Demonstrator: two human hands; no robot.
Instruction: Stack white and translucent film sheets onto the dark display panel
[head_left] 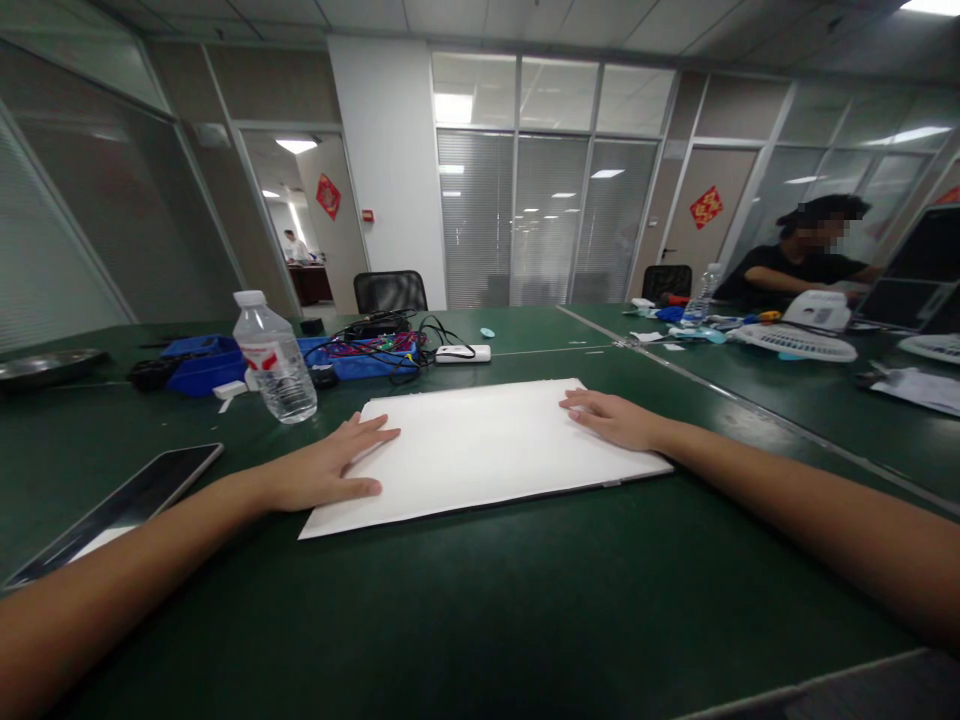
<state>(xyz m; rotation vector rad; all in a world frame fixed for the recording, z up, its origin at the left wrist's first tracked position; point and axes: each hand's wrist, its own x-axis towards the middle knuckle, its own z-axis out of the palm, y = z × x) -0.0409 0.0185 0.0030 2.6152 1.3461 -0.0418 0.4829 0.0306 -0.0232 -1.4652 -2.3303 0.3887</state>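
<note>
A white sheet of paper [480, 450] lies flat on the green table [495, 610] in front of me; a thin dark edge shows beneath its near right side. My left hand [330, 465] rests on the paper's left edge with fingers spread. On the right edge, my right hand [611, 418] lies with its fingers stretched out over the sheet. Neither hand grips anything. A clear plastic water bottle [277, 365] stands just beyond my left hand. Beside my left forearm lies a dark-screened phone or tablet [127, 505].
Blue trays hold tangled wires [367, 345] past the paper, near a white power strip [463, 354]. A metal bowl [49, 368] sits at far left. To the right are a white fan [806, 330], another bottle [703, 293], scattered items and a seated person [802, 255].
</note>
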